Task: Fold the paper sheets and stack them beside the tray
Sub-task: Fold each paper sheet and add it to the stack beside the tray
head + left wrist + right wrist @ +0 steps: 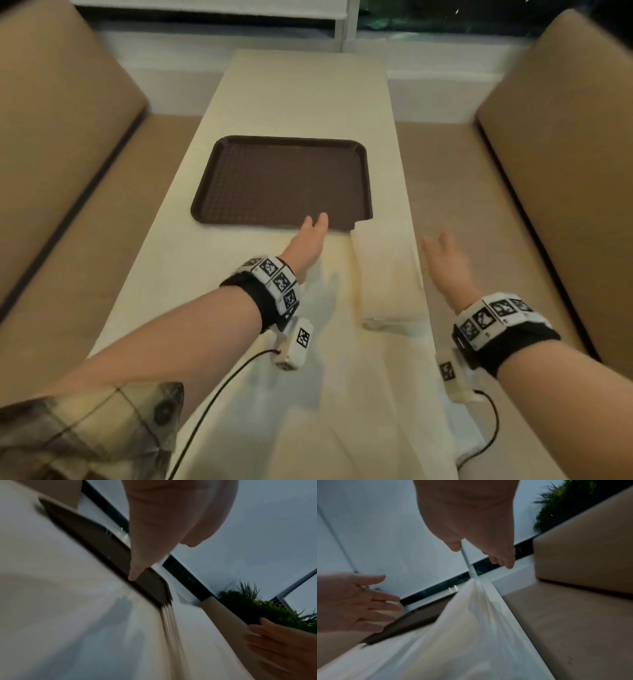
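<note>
A dark brown tray (281,178) lies empty in the middle of the cream table. A stack of folded cream paper sheets (387,274) sits by its near right corner, along the table's right edge. Unfolded sheets (342,411) lie nearer me. My left hand (310,236) hovers with straight fingers left of the stack, its fingertips (133,577) over the tray's near rim (102,545). My right hand (442,253) hangs open just right of the stack, past the table edge, holding nothing. The right wrist view shows the stack (462,622) below the relaxed fingers (508,562).
Tan bench seats (496,222) with padded backs flank the table on both sides. A white window ledge and frame (342,27) stand at the far end. Green plants (257,608) show beyond the right bench. Cables (212,397) trail from both wrist cameras.
</note>
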`<state>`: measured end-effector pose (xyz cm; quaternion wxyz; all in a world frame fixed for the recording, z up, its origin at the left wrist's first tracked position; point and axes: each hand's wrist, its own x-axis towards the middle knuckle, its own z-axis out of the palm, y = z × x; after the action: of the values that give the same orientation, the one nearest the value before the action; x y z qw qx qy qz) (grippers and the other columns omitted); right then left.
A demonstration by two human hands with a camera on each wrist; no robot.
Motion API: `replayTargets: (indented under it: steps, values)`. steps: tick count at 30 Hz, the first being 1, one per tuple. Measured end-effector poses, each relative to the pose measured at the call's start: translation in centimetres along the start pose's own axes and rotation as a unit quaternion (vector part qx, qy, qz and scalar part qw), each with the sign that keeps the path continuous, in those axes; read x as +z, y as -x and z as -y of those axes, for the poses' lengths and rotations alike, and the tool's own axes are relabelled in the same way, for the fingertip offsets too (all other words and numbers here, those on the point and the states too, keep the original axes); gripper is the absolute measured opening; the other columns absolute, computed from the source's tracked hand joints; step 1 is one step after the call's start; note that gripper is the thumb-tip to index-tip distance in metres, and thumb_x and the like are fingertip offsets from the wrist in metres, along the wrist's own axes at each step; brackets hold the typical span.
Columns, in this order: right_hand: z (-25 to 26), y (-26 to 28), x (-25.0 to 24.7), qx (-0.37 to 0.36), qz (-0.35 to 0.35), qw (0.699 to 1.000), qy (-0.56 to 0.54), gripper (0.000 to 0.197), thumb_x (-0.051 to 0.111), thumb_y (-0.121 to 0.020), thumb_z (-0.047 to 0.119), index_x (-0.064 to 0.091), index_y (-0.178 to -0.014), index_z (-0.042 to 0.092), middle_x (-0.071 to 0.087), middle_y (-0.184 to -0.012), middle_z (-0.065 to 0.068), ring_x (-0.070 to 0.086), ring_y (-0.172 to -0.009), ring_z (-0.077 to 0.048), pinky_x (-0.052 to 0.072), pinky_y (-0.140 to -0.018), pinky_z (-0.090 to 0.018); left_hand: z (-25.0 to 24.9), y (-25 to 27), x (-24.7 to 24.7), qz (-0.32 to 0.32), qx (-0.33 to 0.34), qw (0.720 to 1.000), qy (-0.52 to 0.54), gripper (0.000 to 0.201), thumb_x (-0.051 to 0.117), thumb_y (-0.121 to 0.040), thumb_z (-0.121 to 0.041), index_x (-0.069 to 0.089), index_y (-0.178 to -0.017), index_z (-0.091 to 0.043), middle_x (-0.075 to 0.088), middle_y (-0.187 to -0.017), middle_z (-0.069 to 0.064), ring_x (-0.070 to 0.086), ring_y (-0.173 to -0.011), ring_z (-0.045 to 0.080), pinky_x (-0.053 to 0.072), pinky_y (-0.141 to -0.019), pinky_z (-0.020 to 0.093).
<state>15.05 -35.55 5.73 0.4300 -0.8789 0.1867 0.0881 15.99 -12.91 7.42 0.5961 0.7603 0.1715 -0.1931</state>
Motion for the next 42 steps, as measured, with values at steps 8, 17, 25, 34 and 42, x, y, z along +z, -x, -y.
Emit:
replayTargets:
  steps: [8,17,25,34,42]
  values:
    - [2.6,10.0,3.9,-0.224,0.104,0.958,0.148,0.033,0.063,-0.090,0.025,0.060,-0.123,0.020,0.055,-0.122,0.007,0.051,-0.116,-0.012,0.040,-0.098,-0.026,4.4,3.9,-13.8,-0.078,0.055,0.978,-0.185,0.048,0.047,-0.098,-0.040,0.043,-0.141,-0.019,0.041,-0.147,0.000,0.039,-0.134,0.019,0.033,-0.105,0.030]
    - [0.8,16.1,16.8,-0.248,0.253,0.825,0.440,0.081,0.069,-0.071,0.060,0.042,-0.135,0.018,0.043,-0.133,-0.001,0.040,-0.119,-0.024,0.041,-0.097,-0.038,14.3,6.8,-15.0,0.168,0.079,0.827,-0.531,0.061,0.068,-0.085,-0.035,0.044,-0.141,-0.024,0.042,-0.144,0.001,0.039,-0.131,0.020,0.032,-0.106,0.029]
    - [2.6,15.1,18.9,-0.274,0.243,0.777,0.513,0.048,0.069,-0.078,0.043,0.057,-0.119,0.022,0.047,-0.119,-0.001,0.040,-0.114,-0.025,0.031,-0.095,-0.041,16.7,5.2,-14.0,0.148,0.156,0.780,-0.588,0.067,0.069,-0.082,-0.031,0.039,-0.142,-0.030,0.036,-0.139,-0.001,0.035,-0.126,0.023,0.038,-0.101,0.039]
    - [8.1,13.7,14.2,-0.203,0.262,0.909,0.253,0.009,0.066,-0.085,0.028,0.058,-0.086,0.025,0.055,-0.085,0.007,0.052,-0.088,-0.017,0.042,-0.080,-0.031,14.3,5.5,-16.3,0.126,-0.005,0.968,-0.215,0.073,0.018,-0.091,-0.069,0.066,-0.117,-0.021,0.060,-0.127,0.003,0.053,-0.119,0.020,0.033,-0.108,0.035]
    - [10.7,10.7,6.9,-0.135,0.251,0.958,0.014,0.016,0.072,-0.083,0.011,0.066,-0.092,0.000,0.068,-0.083,-0.013,0.063,-0.074,-0.021,0.052,-0.078,-0.042,9.5,7.0,-16.4,0.221,0.063,0.965,0.129,0.058,0.080,-0.064,-0.040,0.063,-0.112,-0.011,0.071,-0.110,0.004,0.064,-0.103,0.023,0.054,-0.087,0.028]
